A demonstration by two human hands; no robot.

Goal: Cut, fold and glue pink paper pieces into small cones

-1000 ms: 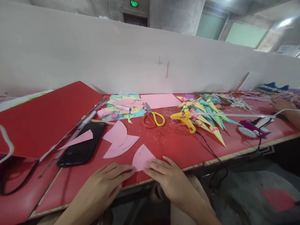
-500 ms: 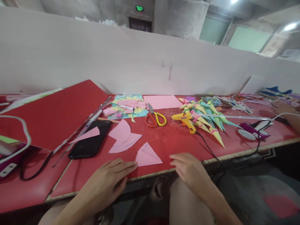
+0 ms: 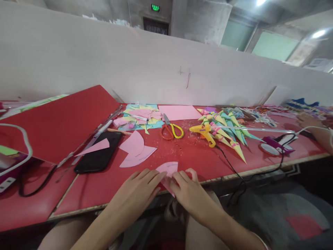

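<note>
At the front edge of the table, a fan-shaped piece of pink paper [image 3: 169, 167] is pinched between both hands. My left hand [image 3: 139, 189] grips its left side, fingers closed together. Opposite it, my right hand [image 3: 188, 191] holds the right side with thumb and fingers, the index finger slightly lifted. Part of the paper is hidden under the fingers. Beyond my left hand lie two more pink paper pieces [image 3: 137, 156], overlapping. Scissors [image 3: 171, 132] with a red and a yellow handle rest farther back. A yellow glue gun [image 3: 204, 133] lies to their right.
A black phone [image 3: 99, 156] with a pink strip on it lies left. Paper scraps [image 3: 143, 116] and a pink sheet [image 3: 179, 112] are at the back. Finished paper cones [image 3: 231, 128] pile up right, near a cord [image 3: 227, 161]. Another person's hand [image 3: 309, 123] is far right.
My right hand has moved left onto the pink fan-shaped paper. Both hands now hold it, and the paper has been turned and drawn toward the table's edge.
</note>
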